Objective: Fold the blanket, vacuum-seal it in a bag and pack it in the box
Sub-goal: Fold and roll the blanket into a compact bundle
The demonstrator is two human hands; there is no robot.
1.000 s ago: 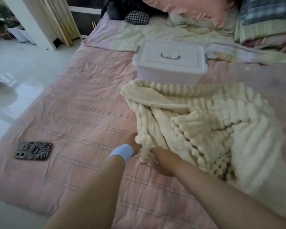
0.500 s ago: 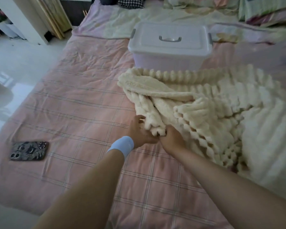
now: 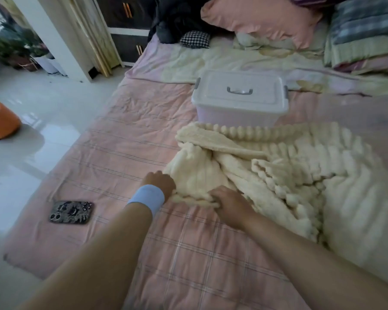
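Blanket lies crumpled, unfolded, on the bed; left hand and right hand apparently grip its near hem; box lidded, sealing undone.

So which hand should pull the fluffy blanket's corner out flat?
Probably the left hand: it grips the blanket at its outer corner, beside bare bedspread. The right hand holds the edge further in.

Pink checked bed, cream blanket, lidded box, phone, pillows
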